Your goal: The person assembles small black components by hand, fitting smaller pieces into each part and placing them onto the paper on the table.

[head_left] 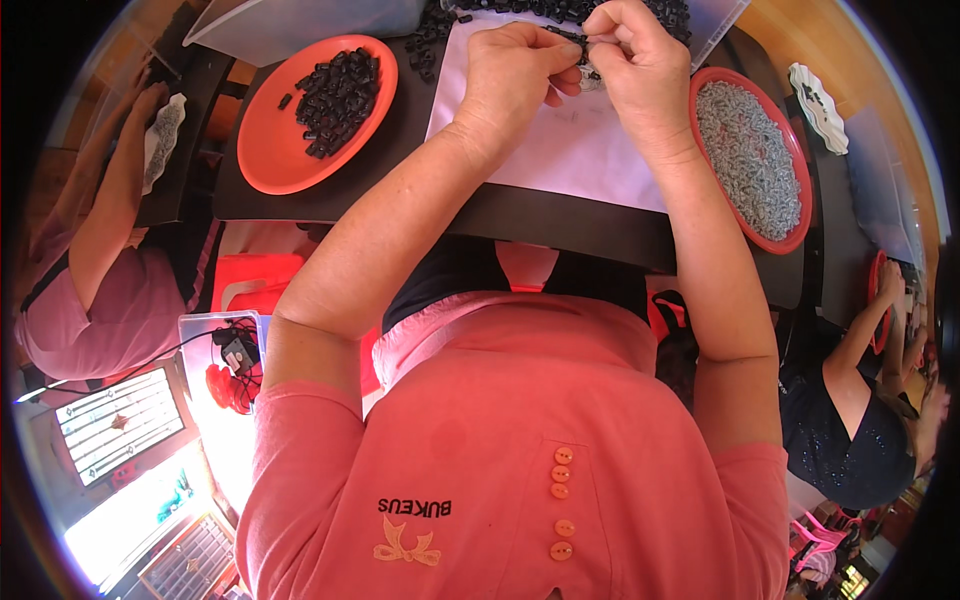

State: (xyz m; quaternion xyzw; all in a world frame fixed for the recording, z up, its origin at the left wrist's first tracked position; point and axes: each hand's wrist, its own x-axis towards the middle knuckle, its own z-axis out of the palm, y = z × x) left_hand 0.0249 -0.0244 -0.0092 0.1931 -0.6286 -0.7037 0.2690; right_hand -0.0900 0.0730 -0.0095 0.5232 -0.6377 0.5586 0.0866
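Note:
My left hand [510, 85] is closed in a pinch at the far side of the table. A small black plastic piece [566, 35] shows at its fingertips. Close against it, my right hand [645, 85] is also pinched, and its fingers hide most of what it holds. Some small silvery-grey pieces [590, 78] lie below the fingertips, over a white sheet [560, 150]. To the left, an orange-red plate [265, 140] carries a heap of small black plastic pieces [340, 100]. On the right, a red oval tray [790, 240] is full of small silvery-grey pieces [745, 150].
More loose black pieces [425, 50] lie along the far edge, beside a translucent plastic bin [300, 20]. The dark table [590, 232] ends just before my body. A person [105, 290] works at the left, others [850, 420] at the right, near a white scalloped dish [820, 110].

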